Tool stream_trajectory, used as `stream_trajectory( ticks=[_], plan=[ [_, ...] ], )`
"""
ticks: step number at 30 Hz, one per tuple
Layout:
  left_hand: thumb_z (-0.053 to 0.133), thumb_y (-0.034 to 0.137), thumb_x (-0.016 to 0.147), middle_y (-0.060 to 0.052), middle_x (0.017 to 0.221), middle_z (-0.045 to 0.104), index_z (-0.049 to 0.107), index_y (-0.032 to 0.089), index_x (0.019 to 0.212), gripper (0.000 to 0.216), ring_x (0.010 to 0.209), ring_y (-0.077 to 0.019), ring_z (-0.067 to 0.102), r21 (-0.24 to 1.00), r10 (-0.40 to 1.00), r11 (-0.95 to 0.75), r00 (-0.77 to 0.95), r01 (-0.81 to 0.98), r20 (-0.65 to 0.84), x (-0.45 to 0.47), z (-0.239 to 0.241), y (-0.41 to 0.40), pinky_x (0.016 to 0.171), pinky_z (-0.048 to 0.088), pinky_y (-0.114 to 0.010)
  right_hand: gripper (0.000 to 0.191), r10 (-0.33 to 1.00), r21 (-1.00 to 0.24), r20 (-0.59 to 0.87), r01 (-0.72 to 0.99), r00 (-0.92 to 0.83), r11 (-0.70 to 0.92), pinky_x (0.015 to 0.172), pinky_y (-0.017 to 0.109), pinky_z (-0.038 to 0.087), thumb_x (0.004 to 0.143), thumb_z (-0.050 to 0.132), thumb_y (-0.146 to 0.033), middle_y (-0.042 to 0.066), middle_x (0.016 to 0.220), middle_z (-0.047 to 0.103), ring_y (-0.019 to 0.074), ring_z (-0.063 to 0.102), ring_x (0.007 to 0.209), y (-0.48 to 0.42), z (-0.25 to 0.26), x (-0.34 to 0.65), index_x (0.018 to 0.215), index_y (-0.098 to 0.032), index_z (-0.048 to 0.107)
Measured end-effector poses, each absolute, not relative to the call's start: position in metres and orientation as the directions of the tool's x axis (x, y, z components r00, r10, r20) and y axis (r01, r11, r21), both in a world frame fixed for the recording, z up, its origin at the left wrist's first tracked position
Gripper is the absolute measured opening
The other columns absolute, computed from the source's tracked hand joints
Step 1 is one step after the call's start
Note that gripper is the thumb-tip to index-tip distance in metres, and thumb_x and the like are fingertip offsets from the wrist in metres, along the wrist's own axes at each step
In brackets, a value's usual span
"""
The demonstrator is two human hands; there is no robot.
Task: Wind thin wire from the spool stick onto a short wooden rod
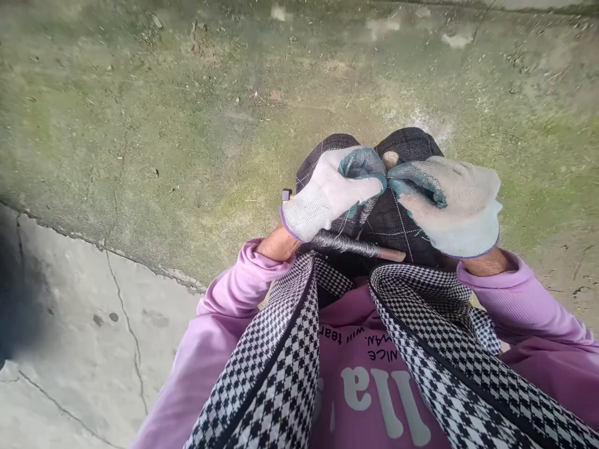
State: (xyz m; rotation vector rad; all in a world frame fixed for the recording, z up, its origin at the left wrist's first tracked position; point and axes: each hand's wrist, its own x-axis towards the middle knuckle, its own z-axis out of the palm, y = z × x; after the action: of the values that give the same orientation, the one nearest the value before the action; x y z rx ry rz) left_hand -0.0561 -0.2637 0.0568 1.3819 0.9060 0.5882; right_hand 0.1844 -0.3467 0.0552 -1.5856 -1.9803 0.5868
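My left hand (pixel 339 187), in a white work glove with green-coated fingers, is curled closed above my lap. Its thumb and fingertips pinch together. My right hand (pixel 444 199) wears a similar, dirtier glove, and its closed fingertips meet the left ones. What they hold at the meeting point is too small to make out. Just behind the fingertips shows the round end of a wooden stick (pixel 390 160). Below my left hand lies a wooden rod (pixel 392 254) wound with grey cord or wire (pixel 349 243). A thin loose strand hangs near the left glove.
My knees (pixel 412 140) in dark checked trousers are under the hands. A small dark block-like end (pixel 287 194) sticks out beside my left wrist. Around me is mossy ground (pixel 187 125), with cracked concrete (pixel 93 312) at lower left. A houndstooth apron (pixel 271 349) covers my front.
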Motion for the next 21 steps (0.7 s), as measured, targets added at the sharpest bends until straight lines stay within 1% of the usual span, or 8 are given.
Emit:
stream_trajectory(
  ticks=[2,4,6,7,10,12,16,21],
  plan=[
    [0.085,0.024,0.097,-0.002,0.088,0.073,0.074,0.026,0.087,0.015,0.089,-0.0224,0.07,0.965,0.829,0.017,0.536,0.26,-0.159,-0.055,0.054,-0.269,0.088,0.062,-0.038,0.019,0.994,-0.755,0.074,0.647,-0.079,0.107,0.087,0.049,0.074,0.114,0.077,-0.042,0.007,0.107,0.093,0.0338,0.092,0.096,-0.345,0.046,0.179,0.117,-0.032,0.093],
    [0.089,0.026,0.098,-0.003,0.089,0.075,0.079,0.027,0.095,0.01,0.097,-0.0268,0.077,0.929,0.822,-0.081,0.552,0.361,-0.143,-0.055,0.052,-0.274,0.092,0.063,-0.041,0.026,0.996,-0.92,-0.075,0.382,0.051,-0.089,0.062,0.043,0.064,0.114,0.079,-0.053,0.002,0.081,0.08,0.0267,0.075,0.065,-0.342,0.033,0.174,0.1,-0.033,0.087],
    [0.092,0.027,0.098,-0.005,0.092,0.077,0.083,0.028,0.103,0.01,0.11,-0.0316,0.083,0.906,0.812,-0.116,0.565,0.406,-0.149,-0.055,0.05,-0.277,0.099,0.064,-0.043,0.043,0.965,-0.959,-0.257,0.109,0.051,-0.261,0.044,0.038,0.045,0.11,0.084,-0.068,-0.004,0.06,0.058,0.0198,0.047,0.044,-0.338,0.024,0.172,0.086,-0.033,0.077],
    [0.093,0.027,0.098,-0.004,0.092,0.078,0.084,0.028,0.104,0.011,0.114,-0.0326,0.083,0.907,0.818,-0.105,0.555,0.407,-0.154,-0.055,0.049,-0.277,0.101,0.064,-0.043,0.043,0.953,-0.949,-0.304,0.08,0.014,-0.304,0.045,0.038,0.046,0.109,0.087,-0.067,-0.004,0.059,0.058,0.0191,0.045,0.043,-0.338,0.024,0.172,0.085,-0.033,0.077],
    [0.095,0.027,0.1,-0.002,0.087,0.076,0.078,0.03,0.094,0.019,0.11,-0.0302,0.08,0.938,0.863,-0.004,0.475,0.348,-0.173,-0.052,0.047,-0.272,0.098,0.065,-0.043,0.01,0.98,-0.928,-0.179,0.316,0.081,-0.196,0.078,0.047,0.073,0.106,0.09,-0.041,0.003,0.092,0.088,0.0273,0.083,0.076,-0.344,0.043,0.177,0.102,-0.032,0.091],
    [0.097,0.026,0.099,-0.001,0.085,0.073,0.071,0.029,0.087,0.029,0.107,-0.0287,0.078,0.948,0.883,0.063,0.425,0.313,-0.199,-0.05,0.047,-0.269,0.096,0.065,-0.042,0.023,0.984,-0.795,0.045,0.602,0.171,-0.069,0.113,0.058,0.075,0.11,0.084,-0.03,0.009,0.131,0.098,0.037,0.094,0.119,-0.354,0.065,0.177,0.128,-0.035,0.098],
    [0.097,0.018,0.093,0.001,0.083,0.069,0.065,0.028,0.082,0.035,0.099,-0.0246,0.074,0.949,0.887,0.135,0.393,0.284,-0.244,-0.043,0.047,-0.267,0.09,0.064,-0.039,0.039,0.982,-0.555,0.142,0.832,0.127,-0.027,0.099,0.058,0.078,0.114,0.076,-0.038,0.011,0.148,0.097,0.0414,0.096,0.118,-0.368,0.084,0.163,0.148,-0.033,0.095],
    [0.092,0.022,0.096,0.001,0.085,0.068,0.067,0.025,0.083,0.028,0.095,-0.0208,0.072,0.963,0.856,0.193,0.447,0.189,-0.259,-0.047,0.056,-0.268,0.092,0.065,-0.037,0.043,0.999,-0.49,0.036,0.871,-0.025,0.039,0.089,0.049,0.076,0.119,0.069,-0.036,0.014,0.147,0.097,0.0362,0.095,0.108,-0.361,0.063,0.157,0.153,-0.027,0.092]
  ],
)
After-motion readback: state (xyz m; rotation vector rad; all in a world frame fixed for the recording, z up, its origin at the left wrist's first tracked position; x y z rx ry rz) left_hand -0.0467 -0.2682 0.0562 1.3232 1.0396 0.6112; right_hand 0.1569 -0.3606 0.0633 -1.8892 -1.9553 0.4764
